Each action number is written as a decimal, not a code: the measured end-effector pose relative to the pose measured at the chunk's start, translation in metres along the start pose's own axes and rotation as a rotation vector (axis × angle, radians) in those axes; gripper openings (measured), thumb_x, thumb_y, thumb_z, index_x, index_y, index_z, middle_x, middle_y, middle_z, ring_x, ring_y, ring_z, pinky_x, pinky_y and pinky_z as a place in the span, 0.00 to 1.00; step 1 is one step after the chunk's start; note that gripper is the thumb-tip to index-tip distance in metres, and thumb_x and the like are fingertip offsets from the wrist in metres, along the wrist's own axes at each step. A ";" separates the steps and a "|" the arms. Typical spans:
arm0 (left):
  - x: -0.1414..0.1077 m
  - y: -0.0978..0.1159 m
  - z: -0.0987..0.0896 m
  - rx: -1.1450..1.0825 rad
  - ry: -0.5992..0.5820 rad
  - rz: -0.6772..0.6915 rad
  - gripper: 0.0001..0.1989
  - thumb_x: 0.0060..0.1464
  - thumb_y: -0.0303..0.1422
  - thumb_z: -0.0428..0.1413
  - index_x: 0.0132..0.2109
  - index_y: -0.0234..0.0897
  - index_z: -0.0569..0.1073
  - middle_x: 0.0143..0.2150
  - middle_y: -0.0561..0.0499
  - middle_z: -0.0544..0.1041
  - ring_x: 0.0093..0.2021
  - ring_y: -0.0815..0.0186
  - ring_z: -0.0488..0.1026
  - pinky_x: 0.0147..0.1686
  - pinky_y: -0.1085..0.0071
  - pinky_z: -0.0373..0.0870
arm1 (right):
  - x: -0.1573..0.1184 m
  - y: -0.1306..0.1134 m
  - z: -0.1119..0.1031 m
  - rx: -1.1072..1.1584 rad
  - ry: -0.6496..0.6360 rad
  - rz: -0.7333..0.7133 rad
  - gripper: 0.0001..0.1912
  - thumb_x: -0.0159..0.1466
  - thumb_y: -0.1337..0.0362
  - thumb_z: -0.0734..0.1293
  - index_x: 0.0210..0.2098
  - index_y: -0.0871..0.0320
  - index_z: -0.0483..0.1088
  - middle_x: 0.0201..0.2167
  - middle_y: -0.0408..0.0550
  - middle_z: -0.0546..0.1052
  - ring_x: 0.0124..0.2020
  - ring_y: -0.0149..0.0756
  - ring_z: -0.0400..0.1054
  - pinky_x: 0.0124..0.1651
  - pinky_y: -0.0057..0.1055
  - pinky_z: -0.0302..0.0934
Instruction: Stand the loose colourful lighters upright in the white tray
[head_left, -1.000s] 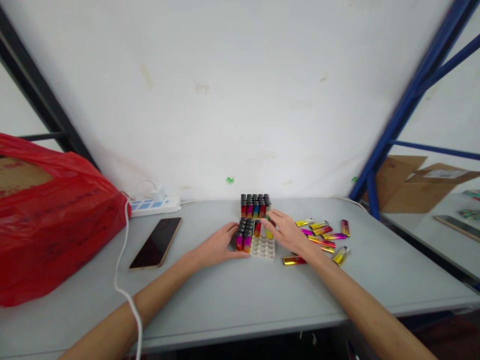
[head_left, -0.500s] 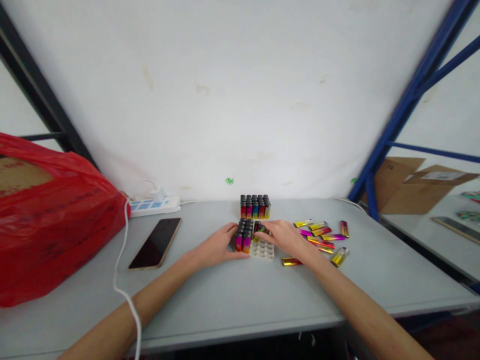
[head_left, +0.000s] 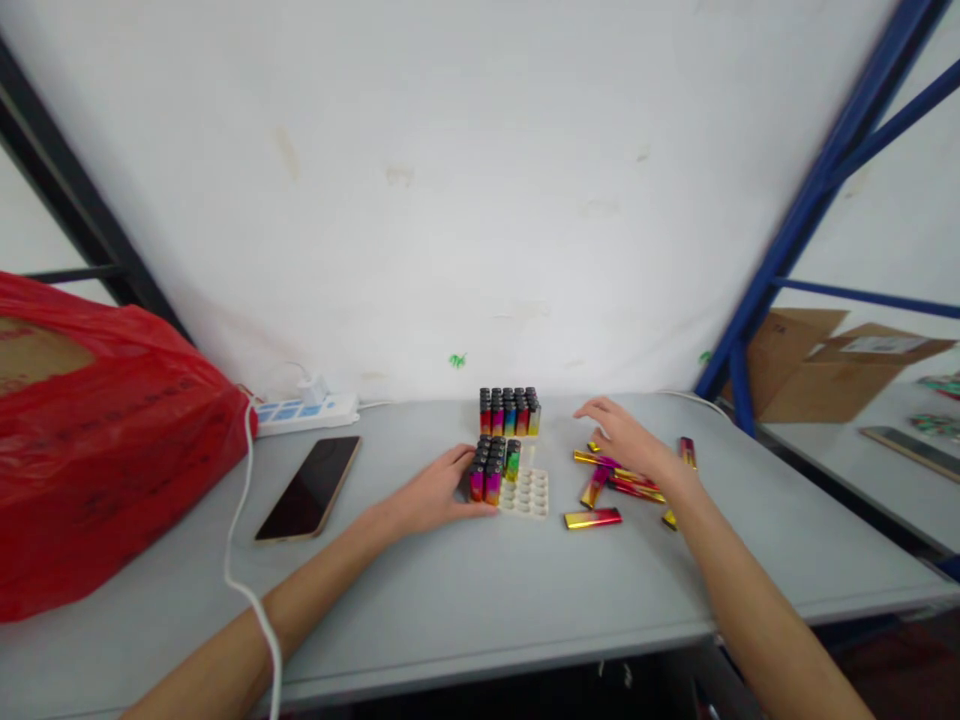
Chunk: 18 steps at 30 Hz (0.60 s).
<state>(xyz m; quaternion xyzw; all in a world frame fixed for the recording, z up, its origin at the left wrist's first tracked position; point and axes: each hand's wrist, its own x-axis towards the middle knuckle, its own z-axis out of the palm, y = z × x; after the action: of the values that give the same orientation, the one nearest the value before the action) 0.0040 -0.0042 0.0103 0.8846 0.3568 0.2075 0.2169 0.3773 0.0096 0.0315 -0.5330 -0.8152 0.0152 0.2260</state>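
Observation:
Upright lighters with black tops (head_left: 487, 470) fill the left columns of a white tray with round sockets (head_left: 534, 492). One green and yellow lighter (head_left: 512, 462) stands upright beside them in the tray. Gripping the tray's left side is my left hand (head_left: 439, 490), its thumb along the front and its fingers curved behind the lighters. My right hand (head_left: 622, 440) hovers over loose shiny lighters (head_left: 596, 484) lying on the table to the right, fingers apart and holding nothing I can see. It partly hides several of them. Near the front of that pile lies a red and gold lighter (head_left: 592, 519).
Another block of upright lighters (head_left: 510, 412) stands behind the tray near the wall. To the left are a phone (head_left: 309, 490), a power strip (head_left: 307, 414), a white cable (head_left: 247, 585) and a red plastic bag (head_left: 135, 470). A blue metal frame (head_left: 795, 210) rises at the right.
My right hand has left the tray and moved right, over the loose lighters. The green and yellow lighter it was handling now stands free in the tray. My left hand stays in place.

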 end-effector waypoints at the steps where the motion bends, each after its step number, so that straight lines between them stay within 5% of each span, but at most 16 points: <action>1: 0.000 0.000 0.000 -0.001 0.001 0.003 0.37 0.55 0.55 0.68 0.63 0.38 0.73 0.64 0.40 0.75 0.64 0.46 0.73 0.69 0.54 0.68 | -0.003 0.013 -0.004 -0.029 -0.057 0.059 0.23 0.63 0.76 0.65 0.55 0.61 0.78 0.57 0.61 0.78 0.60 0.48 0.72 0.67 0.43 0.62; 7: 0.000 -0.001 0.000 0.009 -0.015 0.013 0.37 0.55 0.55 0.68 0.64 0.39 0.73 0.65 0.40 0.74 0.66 0.46 0.72 0.71 0.54 0.66 | -0.008 0.044 -0.011 -0.024 -0.290 0.202 0.07 0.64 0.62 0.74 0.40 0.57 0.81 0.44 0.55 0.85 0.46 0.48 0.78 0.51 0.37 0.68; 12: 0.000 0.000 0.000 0.015 -0.015 0.010 0.37 0.56 0.55 0.68 0.64 0.37 0.72 0.65 0.39 0.74 0.66 0.46 0.72 0.70 0.55 0.67 | -0.001 0.026 0.001 0.075 -0.082 0.238 0.09 0.70 0.57 0.68 0.42 0.56 0.73 0.29 0.46 0.80 0.30 0.39 0.71 0.36 0.32 0.61; 18: 0.001 0.000 0.001 0.022 -0.018 -0.008 0.38 0.55 0.53 0.69 0.65 0.37 0.72 0.65 0.38 0.74 0.66 0.45 0.72 0.71 0.53 0.66 | 0.011 -0.024 0.012 0.454 0.246 0.183 0.26 0.66 0.37 0.67 0.40 0.55 0.75 0.23 0.41 0.72 0.25 0.36 0.63 0.32 0.31 0.55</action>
<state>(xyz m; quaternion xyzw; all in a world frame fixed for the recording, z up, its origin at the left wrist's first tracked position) 0.0046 -0.0038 0.0095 0.8873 0.3608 0.1947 0.2111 0.3485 0.0121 0.0307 -0.5379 -0.7058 0.1532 0.4349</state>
